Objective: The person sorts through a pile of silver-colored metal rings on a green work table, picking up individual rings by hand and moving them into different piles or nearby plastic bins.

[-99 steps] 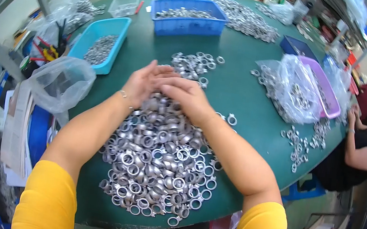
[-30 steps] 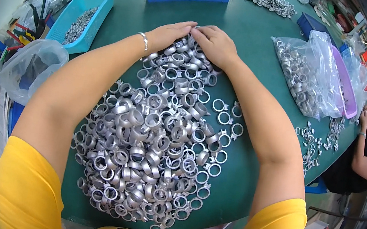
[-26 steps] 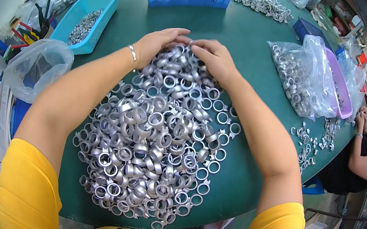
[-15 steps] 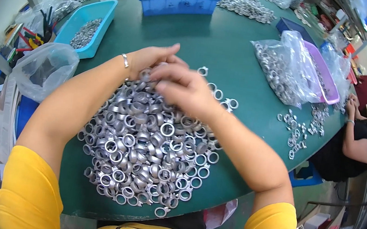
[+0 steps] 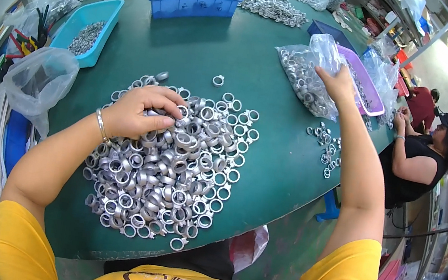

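My left hand [image 5: 145, 112] rests on the upper left of a large heap of silver metal rings [image 5: 164, 174], each with a small lug. Its fingers and thumb close around a metal ring [image 5: 183, 112] at their tips. Over at the right, my outstretched right hand [image 5: 337, 86] is at a clear plastic bag [image 5: 305, 74] full of similar rings, overlapping its right side. Its thumb and forefinger stand apart, and I see nothing held between them. Beside the bag lies a purple tray [image 5: 376, 107] with small metal parts inside.
Loose metal pieces [image 5: 328, 149] lie right of the heap. A blue bin [image 5: 193, 10] and a turquoise tray [image 5: 96, 47] hold more parts farther back. An empty-looking plastic bag [image 5: 37, 85] hangs at the left edge. A co-worker [image 5: 419, 156] sits at the right.
My hands were together above the heap and are now apart. The right one has reached out to the bag at the right; the left has lowered onto the rings. The view has shifted rightward.
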Demonstrator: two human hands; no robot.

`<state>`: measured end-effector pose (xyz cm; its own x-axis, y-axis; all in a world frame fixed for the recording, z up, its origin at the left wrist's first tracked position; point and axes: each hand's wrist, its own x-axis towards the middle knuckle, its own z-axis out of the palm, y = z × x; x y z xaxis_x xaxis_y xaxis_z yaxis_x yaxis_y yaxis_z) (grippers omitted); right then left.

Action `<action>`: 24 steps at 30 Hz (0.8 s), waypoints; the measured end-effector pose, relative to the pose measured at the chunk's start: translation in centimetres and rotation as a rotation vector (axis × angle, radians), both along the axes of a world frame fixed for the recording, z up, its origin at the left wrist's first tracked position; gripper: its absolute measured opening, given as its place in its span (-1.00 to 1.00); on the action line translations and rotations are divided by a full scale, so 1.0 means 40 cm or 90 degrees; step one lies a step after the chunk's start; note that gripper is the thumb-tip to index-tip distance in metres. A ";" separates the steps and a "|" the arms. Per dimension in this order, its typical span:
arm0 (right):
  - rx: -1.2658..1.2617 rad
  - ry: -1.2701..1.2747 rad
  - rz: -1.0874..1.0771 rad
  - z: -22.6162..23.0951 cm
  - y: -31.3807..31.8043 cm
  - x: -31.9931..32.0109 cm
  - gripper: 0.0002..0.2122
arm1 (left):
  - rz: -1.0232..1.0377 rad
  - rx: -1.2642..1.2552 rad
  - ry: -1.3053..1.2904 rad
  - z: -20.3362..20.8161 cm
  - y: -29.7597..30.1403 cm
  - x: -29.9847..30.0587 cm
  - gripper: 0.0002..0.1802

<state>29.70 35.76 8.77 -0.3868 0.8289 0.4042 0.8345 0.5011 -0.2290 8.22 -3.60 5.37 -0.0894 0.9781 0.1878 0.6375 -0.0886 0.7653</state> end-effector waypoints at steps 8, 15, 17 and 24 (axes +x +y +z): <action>0.162 0.143 0.560 -0.027 -0.263 -0.090 -0.89 | 0.006 0.072 0.132 0.005 -0.094 0.060 -0.85; -0.151 -0.046 0.403 -0.181 -0.345 -0.057 -0.83 | 0.099 0.137 0.319 0.011 -0.169 0.114 -0.79; -0.195 -0.026 0.370 -0.211 -0.352 -0.032 -0.82 | 0.165 0.142 0.321 0.014 -0.206 0.135 -0.76; -0.263 0.282 0.270 -0.199 -0.514 0.096 -0.88 | 0.380 0.095 0.177 -0.040 -0.345 0.177 -0.79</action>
